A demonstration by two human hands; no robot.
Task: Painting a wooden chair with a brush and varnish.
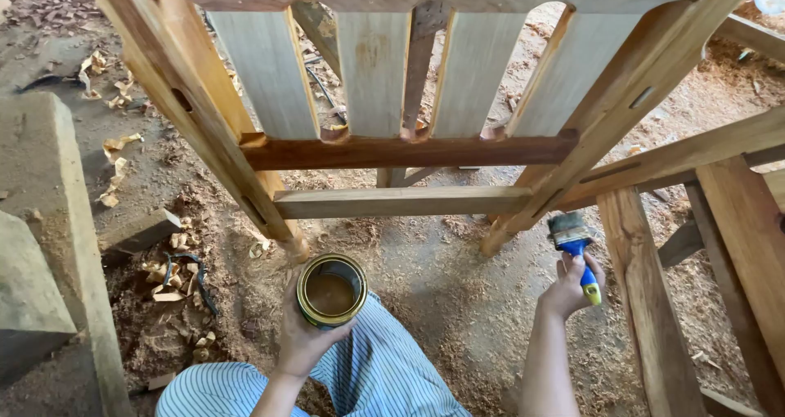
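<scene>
A flat paintbrush with a blue and yellow plastic handle (575,249) is held in the right hand (570,284), just beside the lower part of the slanted right post of a bare wooden chair frame (409,151). Its long axis runs nearly upright with a slight lean: the dark, wet-looking bristles point up and a little left toward the post, while the yellow handle end points down and right. The right grip is closed around the handle.

A small round metal tin with a brass-coloured rim (331,289), holding a brown liquid, is clasped from below in the left hand (304,335), above a knee in blue-and-white striped trousers (384,368). The tin's open mouth faces upward.

Judged from colour, the finishing is at an early stage: the upper cross rail is seen darker and reddish, as if coated, as are parts of the left post, while the back slats, the lower rail and the right post appear pale and untreated.

Sawdust and curled wood shavings (176,290) are scattered over the dirt floor (425,278).
</scene>
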